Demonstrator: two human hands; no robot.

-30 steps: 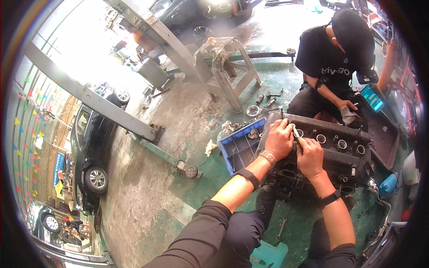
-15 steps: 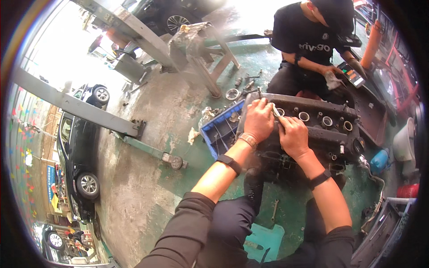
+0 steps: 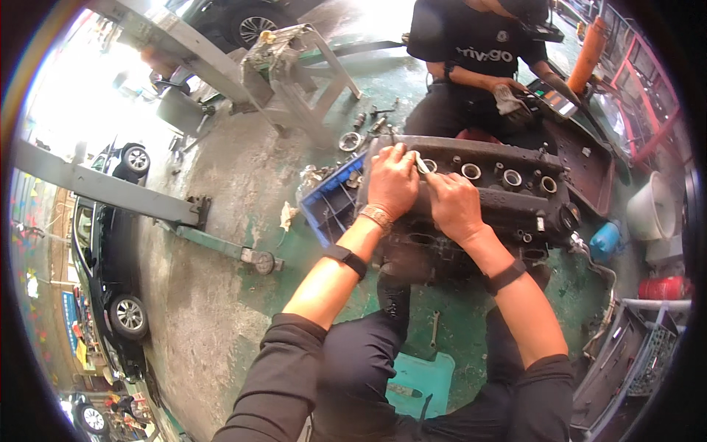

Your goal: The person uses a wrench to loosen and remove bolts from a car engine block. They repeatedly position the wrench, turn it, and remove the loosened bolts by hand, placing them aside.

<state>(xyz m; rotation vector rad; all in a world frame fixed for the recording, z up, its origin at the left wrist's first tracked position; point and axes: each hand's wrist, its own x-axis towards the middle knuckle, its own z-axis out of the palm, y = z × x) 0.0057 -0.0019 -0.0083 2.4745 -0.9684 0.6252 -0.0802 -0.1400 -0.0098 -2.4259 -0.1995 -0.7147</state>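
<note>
Both hands are down on the dark engine cover (image 3: 508, 195), close together at its left end. The left hand (image 3: 392, 183) and right hand (image 3: 453, 206) pinch a small pale piece (image 3: 422, 163) between their fingertips (too small to identify). A blue crate (image 3: 328, 206) sits just left.

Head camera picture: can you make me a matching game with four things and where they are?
Things:
1. blue tray
2. white bucket
3. orange tube
4. teal stool

Places:
A. top right, leaning by the red rack
B. between the person's legs
C. just left of the dark engine part
D. far right, on the floor

Pairs: 1-C, 2-D, 3-A, 4-B
</note>
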